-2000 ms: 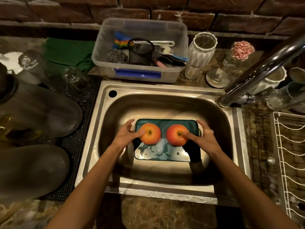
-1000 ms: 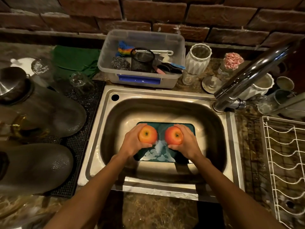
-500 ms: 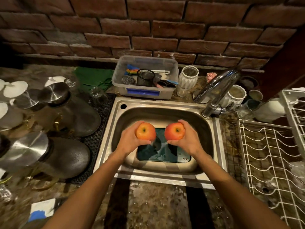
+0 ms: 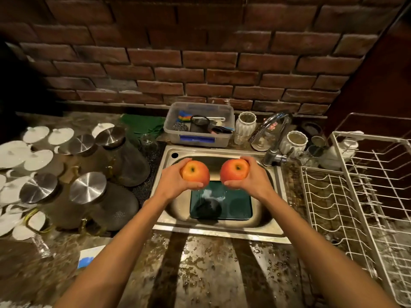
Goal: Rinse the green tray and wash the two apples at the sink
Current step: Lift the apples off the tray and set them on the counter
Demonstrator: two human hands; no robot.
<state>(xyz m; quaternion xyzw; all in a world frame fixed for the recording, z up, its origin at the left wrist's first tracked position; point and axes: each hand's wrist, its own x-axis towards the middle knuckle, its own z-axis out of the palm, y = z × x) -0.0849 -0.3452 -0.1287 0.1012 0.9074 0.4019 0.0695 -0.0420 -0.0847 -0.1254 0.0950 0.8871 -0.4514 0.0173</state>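
Both apples look firm but prob slick when wet, so left hand (image 4: pixel 175 182) cups left apple (image 4: pixel 195 174) & right hand (image 4: pixel 251 180) cups right apple (image 4: pixel 235 171) from underneath, mid-frame above the green tray (image 4: pixel 238 205) in the sink (image 4: pixel 169 210).

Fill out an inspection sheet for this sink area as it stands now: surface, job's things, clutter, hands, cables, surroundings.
Surface: wet stone counter around a steel sink.
Job's things: green tray lies flat in the sink basin, wet; left apple and right apple are held above it, apart.
Clutter: clear plastic bin of scrubbers behind the sink; lidded glass jugs and white lids at left; white wire rack at right.
Hands: left hand grips the left apple; right hand grips the right apple.
Cables: nothing seen.
Surroundings: brick wall; faucet, no water seen running.
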